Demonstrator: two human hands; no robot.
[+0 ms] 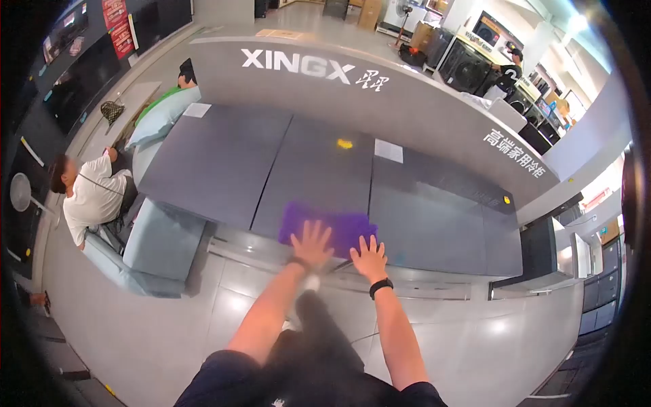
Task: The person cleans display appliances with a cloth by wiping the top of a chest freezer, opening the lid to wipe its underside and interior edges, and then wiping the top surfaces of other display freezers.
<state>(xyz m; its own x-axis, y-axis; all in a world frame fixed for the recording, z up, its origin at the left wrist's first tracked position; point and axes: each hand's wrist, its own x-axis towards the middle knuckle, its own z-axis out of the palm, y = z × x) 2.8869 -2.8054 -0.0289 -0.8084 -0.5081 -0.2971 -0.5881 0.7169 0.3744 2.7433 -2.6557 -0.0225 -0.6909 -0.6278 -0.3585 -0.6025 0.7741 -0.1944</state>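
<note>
A purple cloth (pixel 339 224) lies spread near the front edge of a row of dark grey freezer-like cabinets with flat tops (pixel 203 169). My left hand (pixel 312 244) presses on the cloth's lower left part, fingers spread, a little blurred. At the cloth's lower right corner is my right hand (pixel 369 259), its fingers apart and flat, with a black band (pixel 381 287) on the wrist. Both arms reach forward over the cabinets' front edge.
A grey panel with white lettering (pixel 298 66) rises behind the cabinets. White sheets (pixel 388 151) and yellow stickers (pixel 344 144) lie on the tops. At left a person in a white shirt (pixel 102 193) sits on a light blue sofa (pixel 163 237). Another person (pixel 507 76) stands far right.
</note>
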